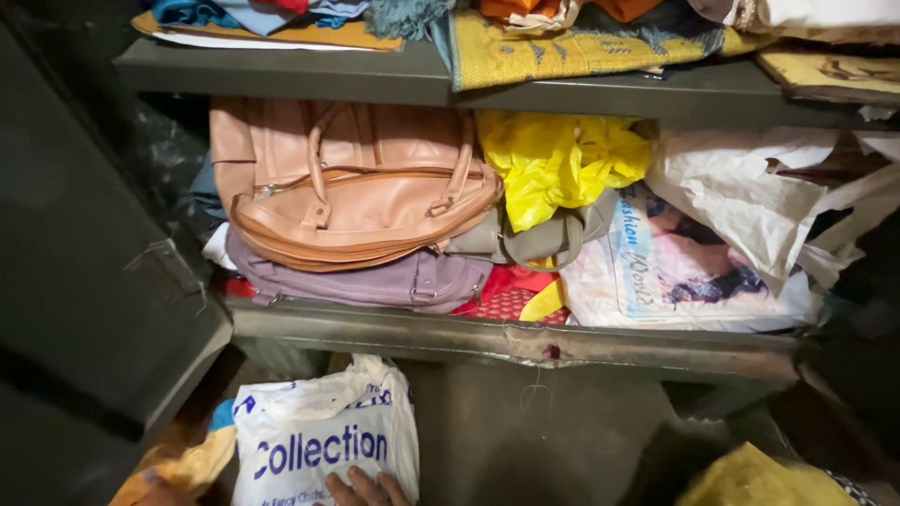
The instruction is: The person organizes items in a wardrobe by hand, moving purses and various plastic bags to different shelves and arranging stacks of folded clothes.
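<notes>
Only the fingers of my left hand [366, 489] show, at the bottom edge of the head view. They curl over the lower part of a white plastic bag [323, 436] with blue print, which stands on the lowest level of a dark metal cupboard. My right hand is out of view. On the shelf [525, 342] above the bag, a tan leather handbag [352, 183] lies on top of a mauve handbag [375, 281].
A crumpled yellow plastic bag [558, 159], a grey bag [548, 239], a printed white carrier bag [675, 272] and white wrapping [750, 201] fill the shelf's right side. Folded cloths [562, 47] lie on the top shelf. The cupboard door [84, 281] stands at left. Yellow cloth [759, 478] sits at bottom right.
</notes>
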